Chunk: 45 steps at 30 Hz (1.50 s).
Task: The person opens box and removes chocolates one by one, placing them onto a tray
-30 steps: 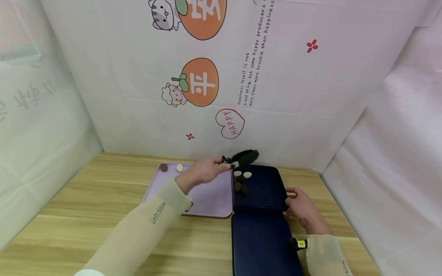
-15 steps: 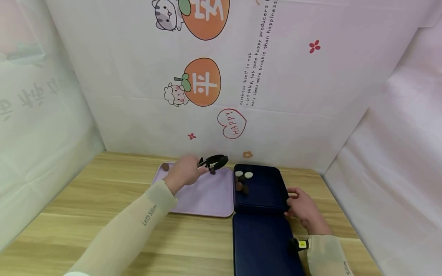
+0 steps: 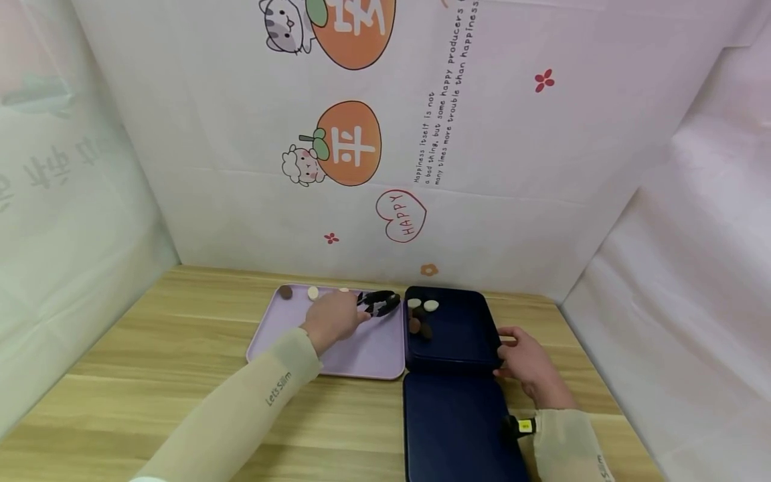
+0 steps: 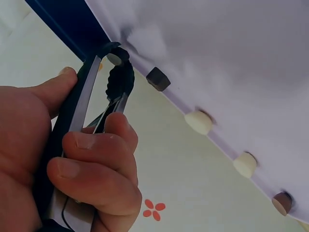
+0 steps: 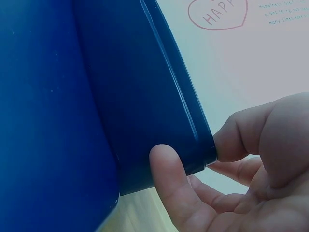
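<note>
My left hand (image 3: 331, 318) grips a pair of tongs (image 3: 383, 303) with black scalloped heads, low over the back right of a lilac tray (image 3: 367, 355). A pale round piece (image 4: 114, 59) shows at the tong heads; whether they pinch it I cannot tell. Along the tray's far edge lie a dark block (image 4: 158, 79), two cream pieces (image 4: 199, 122) and a brown piece (image 3: 286, 292). At right, my right hand (image 3: 525, 365) holds the side wall of a navy box (image 3: 460, 338), thumb and fingers on either side. Several cream, brown and dark pieces (image 3: 430, 305) sit at the box's left.
The box's flat navy lid (image 3: 460, 428) lies flipped toward me on the wooden table (image 3: 343, 428), in front of the box. A printed white cloth wall (image 3: 512, 221) rises right behind tray and box. Cloth sides stand left and right.
The tongs have swung left from above the box's back corner to over the tray, then come down and slightly right. The right hand keeps its hold on the box.
</note>
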Tool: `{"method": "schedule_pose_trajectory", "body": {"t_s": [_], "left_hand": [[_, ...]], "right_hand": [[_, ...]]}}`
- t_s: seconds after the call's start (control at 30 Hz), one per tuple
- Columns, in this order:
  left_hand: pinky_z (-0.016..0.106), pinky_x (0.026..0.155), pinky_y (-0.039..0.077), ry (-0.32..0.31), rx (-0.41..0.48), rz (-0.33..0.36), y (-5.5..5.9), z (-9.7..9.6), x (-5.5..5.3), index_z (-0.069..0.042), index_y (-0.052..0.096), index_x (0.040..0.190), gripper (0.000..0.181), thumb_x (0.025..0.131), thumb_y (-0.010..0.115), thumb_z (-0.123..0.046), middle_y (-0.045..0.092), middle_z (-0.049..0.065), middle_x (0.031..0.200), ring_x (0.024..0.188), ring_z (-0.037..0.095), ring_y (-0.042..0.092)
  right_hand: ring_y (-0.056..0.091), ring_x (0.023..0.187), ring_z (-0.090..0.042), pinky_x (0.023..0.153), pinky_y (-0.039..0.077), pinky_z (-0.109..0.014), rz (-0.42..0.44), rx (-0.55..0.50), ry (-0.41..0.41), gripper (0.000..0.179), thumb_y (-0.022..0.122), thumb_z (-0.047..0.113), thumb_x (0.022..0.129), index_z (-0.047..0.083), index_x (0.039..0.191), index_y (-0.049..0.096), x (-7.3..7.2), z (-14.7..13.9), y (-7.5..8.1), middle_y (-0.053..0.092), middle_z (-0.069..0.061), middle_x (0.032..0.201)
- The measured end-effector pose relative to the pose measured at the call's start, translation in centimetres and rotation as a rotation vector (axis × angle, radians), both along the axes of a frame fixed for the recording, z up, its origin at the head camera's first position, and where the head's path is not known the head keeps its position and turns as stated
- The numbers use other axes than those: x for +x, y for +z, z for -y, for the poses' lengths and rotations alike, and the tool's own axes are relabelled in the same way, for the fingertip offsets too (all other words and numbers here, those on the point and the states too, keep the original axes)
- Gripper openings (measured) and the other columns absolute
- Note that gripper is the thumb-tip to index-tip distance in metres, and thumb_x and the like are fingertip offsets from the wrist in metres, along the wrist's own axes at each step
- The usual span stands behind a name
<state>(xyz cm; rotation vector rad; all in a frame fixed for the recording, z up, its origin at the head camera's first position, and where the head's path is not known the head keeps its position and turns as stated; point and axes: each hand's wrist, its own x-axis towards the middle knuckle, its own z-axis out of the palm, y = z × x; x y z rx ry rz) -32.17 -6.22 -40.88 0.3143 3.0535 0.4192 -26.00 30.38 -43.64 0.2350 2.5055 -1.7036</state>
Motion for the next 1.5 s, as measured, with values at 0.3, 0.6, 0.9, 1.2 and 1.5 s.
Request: {"method": "schedule_pose_trajectory", "body": {"t_s": [0.3, 0.6, 0.9, 1.2, 1.5], "left_hand": [[0.031, 0.047, 0.044, 0.009, 0.026, 0.003, -0.1, 0.2, 0.1, -0.012, 0.06, 0.075, 0.043, 0.094, 0.066, -0.05, 0.057, 0.004, 0.069, 0.056, 0.017, 0.052], [0.031, 0.047, 0.042, -0.005, 0.027, 0.019, 0.2, 0.3, 0.2, -0.013, 0.06, 0.073, 0.044, 0.094, 0.064, -0.051, 0.058, 0.004, 0.07, 0.056, 0.018, 0.051], [0.031, 0.046, 0.043, 0.013, 0.045, 0.041, 0.2, 0.0, 0.2, -0.012, 0.061, 0.076, 0.044, 0.095, 0.064, -0.052, 0.057, 0.004, 0.071, 0.057, 0.018, 0.052], [0.033, 0.05, 0.045, 0.034, 0.074, 0.063, 0.8, 0.6, 0.0, -0.008, 0.066, 0.094, 0.046, 0.094, 0.064, -0.054, 0.06, 0.006, 0.081, 0.062, 0.019, 0.054], [0.043, 0.07, 0.052, 0.02, 0.063, -0.014, 2.7, 1.7, 0.2, -0.006, 0.06, 0.131, 0.059, 0.095, 0.062, -0.053, 0.065, 0.014, 0.119, 0.086, 0.025, 0.06]], "right_hand": [[0.041, 0.053, -0.014, 0.07, 0.057, -0.044, 0.003, -0.009, 0.0, 0.052, 0.039, -0.001, 0.099, -0.003, 0.15, 0.03, 0.0, 0.0, 0.1, 0.032, -0.034, 0.144], [0.041, 0.052, -0.014, 0.07, 0.057, -0.043, -0.003, -0.005, 0.002, 0.052, 0.04, -0.002, 0.099, -0.003, 0.151, 0.03, 0.1, -0.2, -0.1, 0.032, -0.034, 0.144], [0.04, 0.051, -0.013, 0.071, 0.057, -0.044, -0.002, 0.001, 0.008, 0.053, 0.04, -0.001, 0.099, -0.002, 0.151, 0.03, 0.1, -0.2, -0.1, 0.031, -0.034, 0.145], [0.039, 0.05, -0.011, 0.071, 0.057, -0.044, -0.001, -0.003, 0.008, 0.053, 0.039, -0.001, 0.099, -0.002, 0.151, 0.03, 0.1, -0.2, 0.1, 0.031, -0.034, 0.145], [0.039, 0.051, -0.012, 0.072, 0.057, -0.046, -0.005, -0.008, 0.01, 0.053, 0.04, -0.001, 0.098, -0.003, 0.15, 0.03, 0.0, -0.1, 0.0, 0.032, -0.034, 0.144]]}}
